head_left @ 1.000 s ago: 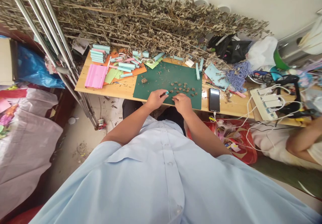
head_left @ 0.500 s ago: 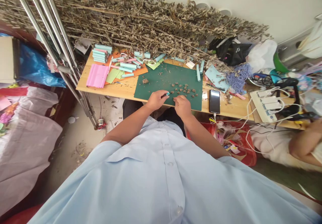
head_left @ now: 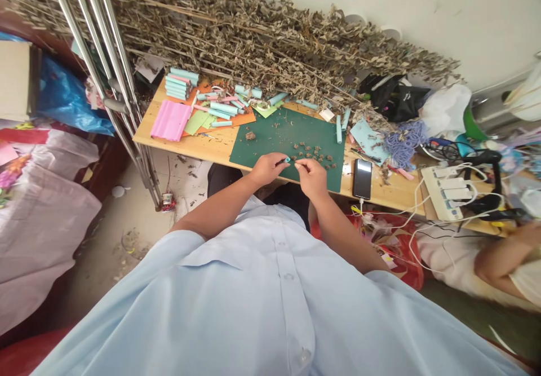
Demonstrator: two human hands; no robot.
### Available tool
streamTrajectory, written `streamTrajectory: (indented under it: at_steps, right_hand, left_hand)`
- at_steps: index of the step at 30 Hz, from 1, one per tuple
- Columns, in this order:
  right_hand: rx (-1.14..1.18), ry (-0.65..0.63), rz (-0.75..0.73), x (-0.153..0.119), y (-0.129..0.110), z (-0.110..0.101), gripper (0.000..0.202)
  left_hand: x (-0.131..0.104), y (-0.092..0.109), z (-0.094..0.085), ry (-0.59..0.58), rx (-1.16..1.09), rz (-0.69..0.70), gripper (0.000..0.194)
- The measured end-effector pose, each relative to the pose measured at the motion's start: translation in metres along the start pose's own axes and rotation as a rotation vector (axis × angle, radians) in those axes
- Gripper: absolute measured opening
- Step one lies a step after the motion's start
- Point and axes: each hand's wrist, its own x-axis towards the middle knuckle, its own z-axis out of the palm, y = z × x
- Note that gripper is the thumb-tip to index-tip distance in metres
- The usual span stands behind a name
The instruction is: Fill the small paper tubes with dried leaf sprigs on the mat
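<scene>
Blue roll [head_left: 288,159] sits in the left hand's [head_left: 267,168] grip, above the near edge of the green mat [head_left: 270,136]; its visible end points right, towards the right hand [head_left: 313,177], its long axis seemingly sideways, though fingers hide most of it; the right fingertips pinch together, on what I cannot tell; stacked rolls [head_left: 176,89] and piled rolls [head_left: 223,107] look already formed, while brown clumps [head_left: 316,151] lie loose, apparently unused; how many remain is unclear.
</scene>
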Motion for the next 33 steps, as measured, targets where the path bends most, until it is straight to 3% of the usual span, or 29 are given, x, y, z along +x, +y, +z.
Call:
streamTrajectory:
  at_steps: [7, 17, 28, 33]
  right_hand:
    - [0.266, -0.151, 0.141, 0.018, -0.031, -0.013, 0.026]
    - [0.271, -0.222, 0.224, 0.026, -0.031, -0.013, 0.026]
    - [0.054, -0.258, 0.042, 0.025, -0.032, -0.016, 0.022]
    - [0.081, -0.289, 0.049, 0.023, -0.03, -0.018, 0.026]
  left_hand:
    - [-0.001, -0.005, 0.001, -0.014, -0.046, 0.067, 0.022]
    - [0.0, -0.001, 0.0, -0.027, -0.033, 0.083, 0.024]
    - [0.0, -0.002, 0.0, -0.033, -0.035, 0.085, 0.024]
    - [0.0, -0.001, 0.0, -0.026, -0.053, 0.083, 0.024]
